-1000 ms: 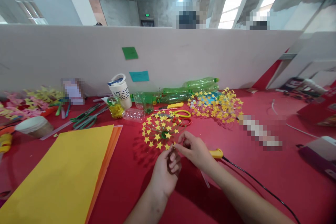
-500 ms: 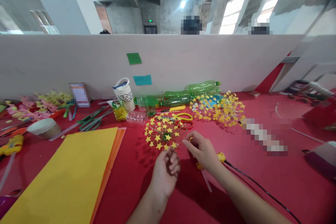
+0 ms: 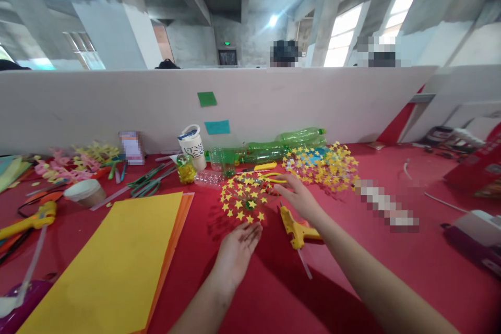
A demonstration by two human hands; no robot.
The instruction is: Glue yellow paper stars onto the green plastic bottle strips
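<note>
A round spray of yellow stars (image 3: 239,204) on clear strips with a green centre rests on the red table. Just below its front edge is my left hand (image 3: 238,245), palm up, its fingers stretched out and nothing in them. My right hand (image 3: 299,195) reaches in at the spray's right side, fingers spread and empty. Under my right forearm lies a yellow glue gun (image 3: 293,228) with a clear stick at its end. Yellow-handled scissors (image 3: 274,177) lie behind the spray, partly hidden by my right hand.
Yellow sheets (image 3: 113,255) lie at the left. Green bottles (image 3: 266,152), a white cup (image 3: 193,148) and a second star cluster (image 3: 332,169) stand towards the white partition (image 3: 117,99). A second glue gun (image 3: 43,215) and a paper cup (image 3: 84,193) are far left.
Both hands have opened from curled fingers. My left hand has turned palm up and moved slightly left and down; my right has moved up, uncovering the glue gun. The view has tilted up.
</note>
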